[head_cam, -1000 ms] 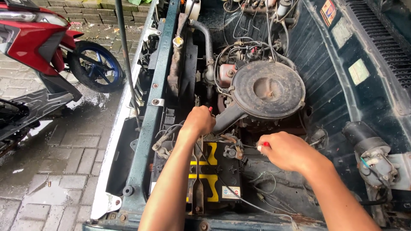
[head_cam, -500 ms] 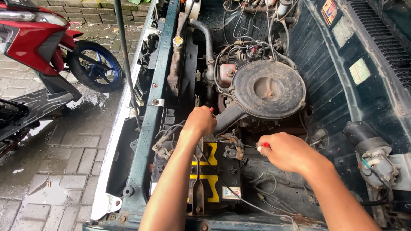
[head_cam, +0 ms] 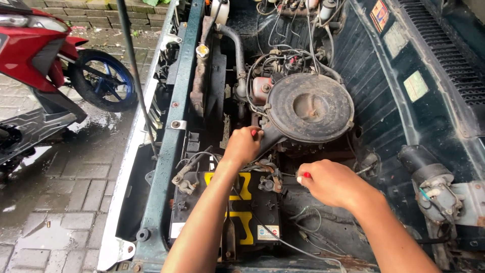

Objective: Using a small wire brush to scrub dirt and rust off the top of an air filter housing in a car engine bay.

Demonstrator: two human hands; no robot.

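The left hand (head_cam: 243, 145) is closed in a fist-like grip around a tool with a small red end, only the red tip showing above the knuckles. It works at the base of the air cleaner snout, at about twelve o'clock from the battery (head_cam: 237, 210). The right hand (head_cam: 328, 183) is also closed, pinching a second red-tipped tool (head_cam: 306, 175) whose shaft is hidden; it sits at three o'clock from the battery's terminal clamp (head_cam: 270, 182).

Both hands hover just over that corroded clamp and its cables. The main risk, as I judge it, is a metal shaft bridging the terminal to the body metal nearby, which would spark. A slip of either grip could also drive the knuckles into the sharp brackets beside the battery.

At one o'clock from the left hand the round, rusty air cleaner (head_cam: 309, 107) crowds the work, so the wrist has little room to turn. Loose wires (head_cam: 303, 215) trail at five o'clock and could snag the right forearm. Well apart, at ten o'clock, a red scooter (head_cam: 38, 60) stands on wet paving (head_cam: 55, 202), where footing may be slick.
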